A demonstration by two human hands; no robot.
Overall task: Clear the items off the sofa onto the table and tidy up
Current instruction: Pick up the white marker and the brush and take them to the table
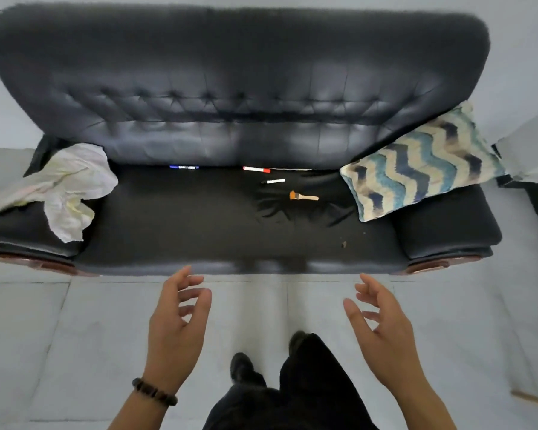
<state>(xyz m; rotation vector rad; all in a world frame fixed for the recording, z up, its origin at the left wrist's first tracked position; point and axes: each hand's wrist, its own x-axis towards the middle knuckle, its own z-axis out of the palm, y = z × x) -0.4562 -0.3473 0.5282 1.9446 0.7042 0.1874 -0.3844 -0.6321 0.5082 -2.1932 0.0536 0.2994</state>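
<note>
black sofa [168, 228]: red marker [257, 169] lies by the back seam.
left hand [176, 321], right hand [382, 330]: spread, holding nothing.
brush [303, 197]: nearest; best pinched by its handle.

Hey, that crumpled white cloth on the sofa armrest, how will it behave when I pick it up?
Probably floppy: the white cloth lies crumpled and drapes over the armrest, so it should sag from a one-point grip. Likely light for its bulk, since its folds look thin. It shouldn't roll.
</note>
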